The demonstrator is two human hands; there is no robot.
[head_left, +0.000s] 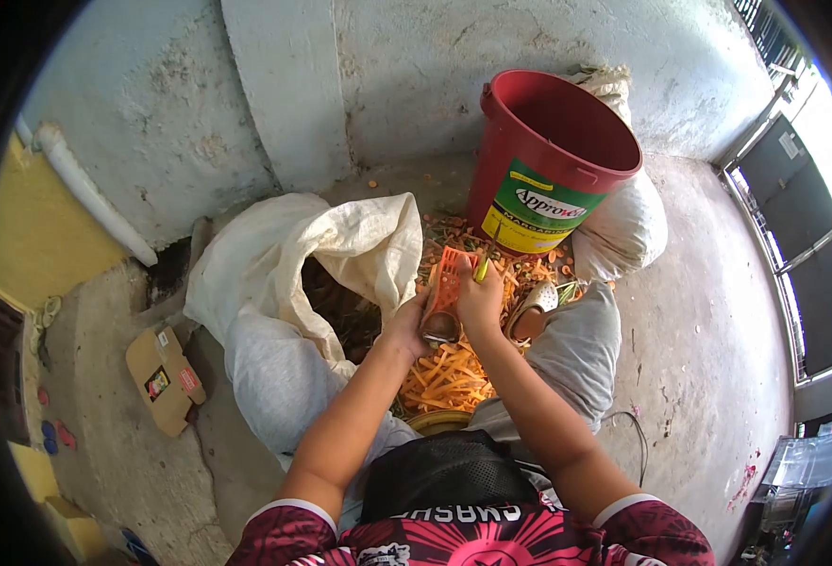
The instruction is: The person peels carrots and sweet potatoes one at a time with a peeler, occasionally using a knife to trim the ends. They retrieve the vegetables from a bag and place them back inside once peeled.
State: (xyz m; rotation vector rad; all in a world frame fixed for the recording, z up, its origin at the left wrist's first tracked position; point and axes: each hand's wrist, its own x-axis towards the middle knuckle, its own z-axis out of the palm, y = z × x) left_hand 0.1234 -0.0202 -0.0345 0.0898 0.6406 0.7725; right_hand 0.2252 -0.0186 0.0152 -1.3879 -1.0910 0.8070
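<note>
My left hand [406,326] is closed round the lower left side of an orange piece with holes and a slotted top [448,283]; its lower end is dark and rounded, and I cannot make out its exact kind. My right hand [479,300] is closed on a small knife with a yellow handle [482,271], its blade pointing up, and it rests against the right side of the orange piece. Below both hands, orange vegetable strips [446,379] are heaped in a yellow basin [437,423]. An open white sack [364,236] stands left of my hands, its contents dark and shaded.
A tall red bucket [567,156] stands beyond my hands, with peelings [529,272] strewn at its base. A filled white sack [635,226] leans behind it. Near my right leg is a white clog [534,311]. Flattened cardboard [166,379] lies at left. A wall [416,66] closes the far side.
</note>
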